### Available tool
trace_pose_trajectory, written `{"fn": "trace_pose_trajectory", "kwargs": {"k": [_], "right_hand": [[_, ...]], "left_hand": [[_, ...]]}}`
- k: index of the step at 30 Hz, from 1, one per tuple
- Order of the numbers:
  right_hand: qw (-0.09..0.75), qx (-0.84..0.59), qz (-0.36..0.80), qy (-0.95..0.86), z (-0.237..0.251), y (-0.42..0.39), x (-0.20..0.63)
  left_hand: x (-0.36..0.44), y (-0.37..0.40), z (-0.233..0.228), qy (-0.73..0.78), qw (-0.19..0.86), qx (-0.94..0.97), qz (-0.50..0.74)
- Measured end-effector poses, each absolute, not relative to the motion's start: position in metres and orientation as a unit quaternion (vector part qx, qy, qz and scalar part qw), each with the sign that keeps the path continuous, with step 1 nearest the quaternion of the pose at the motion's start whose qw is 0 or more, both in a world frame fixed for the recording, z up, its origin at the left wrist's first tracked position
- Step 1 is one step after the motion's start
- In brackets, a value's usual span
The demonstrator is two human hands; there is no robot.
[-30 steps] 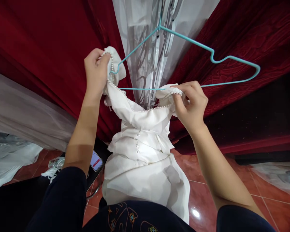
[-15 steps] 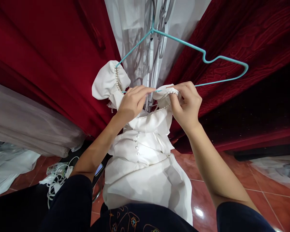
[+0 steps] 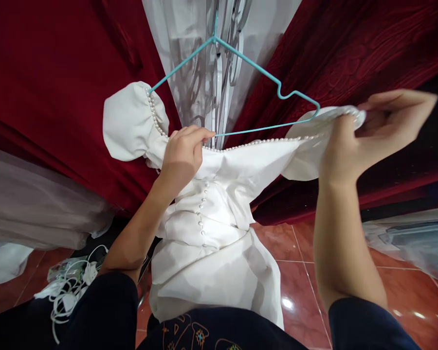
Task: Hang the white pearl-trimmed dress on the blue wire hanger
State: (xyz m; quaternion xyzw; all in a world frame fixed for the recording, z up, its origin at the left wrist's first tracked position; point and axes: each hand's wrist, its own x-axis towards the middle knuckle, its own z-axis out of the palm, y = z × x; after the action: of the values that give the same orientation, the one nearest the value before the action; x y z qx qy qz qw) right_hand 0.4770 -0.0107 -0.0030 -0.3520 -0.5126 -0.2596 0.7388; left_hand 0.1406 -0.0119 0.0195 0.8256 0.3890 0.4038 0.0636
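From the head camera, a white dress (image 3: pixel 211 214) hung on a teal wire hanger (image 3: pixel 241 56), in front of red curtains (image 3: pixel 58 73) and above a tiled floor (image 3: pixel 299 253). Its left puff sleeve (image 3: pixel 129 121) sat over the hanger's left end. The left hand (image 3: pixel 184 155) pressed curled fingers against the pearl-edged neckline (image 3: pixel 255 142) and the hanger's bottom wire, gripping there as far as could be seen. The right hand (image 3: pixel 372 133) pinched the right sleeve (image 3: pixel 314 146) between thumb and fingers and held it just beside the hanger's right end; the fingertips were blurred. The neckline looked stretched taut between the hands — a hard tug could probably snap the pearl thread or strain a seam. The wire tip might snag the thin cloth. If the left hand's hold slipped, the hanger could tilt and the left sleeve slide off — toward the floor, where white cables (image 3: pixel 71 287) lay.
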Motion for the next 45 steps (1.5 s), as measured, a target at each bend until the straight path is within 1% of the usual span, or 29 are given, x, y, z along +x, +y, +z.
{"fn": "trace_pose_trajectory", "kwargs": {"k": [2, 5, 7, 9, 10, 12, 14, 15, 16, 18, 19, 20, 21, 22, 24, 25, 26, 28, 31, 33, 35, 37, 38, 41, 43, 45], "right_hand": [[0.714, -0.355, -0.257, -0.545, 0.022, -0.002, 0.486], [0.657, -0.434, -0.221, -0.575, 0.057, 0.007, 0.472], [0.633, -0.487, -0.145, -0.584, 0.076, 0.010, 0.450], [0.620, -0.517, -0.023, -0.590, 0.089, 0.010, 0.426], [0.620, -0.518, 0.034, -0.588, 0.094, 0.009, 0.416], [0.643, -0.496, 0.114, -0.572, 0.100, 0.005, 0.402], [0.680, -0.455, 0.163, -0.551, 0.101, -0.001, 0.398], [0.703, -0.427, 0.168, -0.543, 0.100, -0.005, 0.397], [0.725, -0.394, 0.153, -0.544, 0.098, -0.009, 0.397], [0.767, -0.317, 0.064, -0.554, 0.090, -0.020, 0.394], [0.769, -0.295, 0.012, -0.568, 0.083, -0.026, 0.390], [0.748, -0.292, -0.026, -0.596, 0.075, -0.031, 0.386], [0.706, -0.306, -0.045, -0.637, 0.065, -0.036, 0.380], [0.644, -0.334, -0.050, -0.686, 0.052, -0.040, 0.375], [0.497, -0.374, -0.068, -0.780, 0.024, -0.041, 0.366], [0.450, -0.384, -0.096, -0.801, 0.009, -0.038, 0.362], [0.423, -0.396, -0.131, -0.804, -0.005, -0.035, 0.360], [0.432, -0.410, -0.192, -0.780, -0.026, -0.029, 0.357], [0.497, -0.411, -0.201, -0.737, -0.037, -0.026, 0.352], [0.529, -0.400, -0.186, -0.725, -0.037, -0.029, 0.344], [0.545, -0.389, -0.183, -0.720, -0.036, -0.032, 0.335], [0.547, -0.388, -0.179, -0.720, -0.037, -0.032, 0.328], [0.545, -0.394, -0.174, -0.719, -0.038, -0.031, 0.326], [0.537, -0.415, -0.166, -0.716, -0.040, -0.029, 0.326], [0.531, -0.423, -0.158, -0.716, -0.038, -0.029, 0.330], [0.527, -0.432, -0.147, -0.717, -0.035, -0.030, 0.335]], "left_hand": [[0.141, -0.015, 0.021, 0.383, 0.085, 0.826, 0.406], [0.141, -0.019, 0.022, 0.375, 0.107, 0.824, 0.411], [0.140, -0.020, 0.021, 0.377, 0.102, 0.823, 0.412], [0.139, -0.019, 0.020, 0.384, 0.086, 0.824, 0.409], [0.139, -0.019, 0.019, 0.386, 0.079, 0.823, 0.409], [0.139, -0.019, 0.018, 0.388, 0.072, 0.823, 0.409], [0.141, -0.019, 0.017, 0.393, 0.066, 0.822, 0.406], [0.142, -0.020, 0.016, 0.398, 0.061, 0.822, 0.402], [0.143, -0.020, 0.016, 0.404, 0.056, 0.822, 0.397], [0.146, -0.021, 0.015, 0.410, 0.049, 0.821, 0.394], [0.146, -0.022, 0.015, 0.411, 0.048, 0.821, 0.394], [0.147, -0.022, 0.015, 0.411, 0.048, 0.821, 0.394], [0.147, -0.022, 0.015, 0.409, 0.049, 0.821, 0.395], [0.147, -0.022, 0.014, 0.406, 0.050, 0.822, 0.396], [0.146, -0.023, 0.013, 0.401, 0.049, 0.824, 0.397], [0.146, -0.024, 0.012, 0.397, 0.047, 0.826, 0.398], [0.145, -0.025, 0.012, 0.389, 0.045, 0.829, 0.398], [0.143, -0.028, 0.011, 0.356, 0.053, 0.843, 0.401], [0.138, -0.031, 0.014, 0.299, 0.061, 0.843, 0.443], [0.129, -0.029, 0.020, 0.315, 0.017, 0.801, 0.509], [0.116, -0.020, 0.026, 0.370, -0.048, 0.738, 0.563], [0.099, -0.005, 0.031, 0.411, -0.090, 0.693, 0.586], [0.091, 0.004, 0.034, 0.418, -0.093, 0.683, 0.592], [0.066, 0.030, 0.040, 0.409, -0.046, 0.680, 0.607], [0.052, 0.040, 0.045, 0.431, -0.013, 0.673, 0.601], [0.039, 0.042, 0.047, 0.469, -0.018, 0.652, 0.595]]}}
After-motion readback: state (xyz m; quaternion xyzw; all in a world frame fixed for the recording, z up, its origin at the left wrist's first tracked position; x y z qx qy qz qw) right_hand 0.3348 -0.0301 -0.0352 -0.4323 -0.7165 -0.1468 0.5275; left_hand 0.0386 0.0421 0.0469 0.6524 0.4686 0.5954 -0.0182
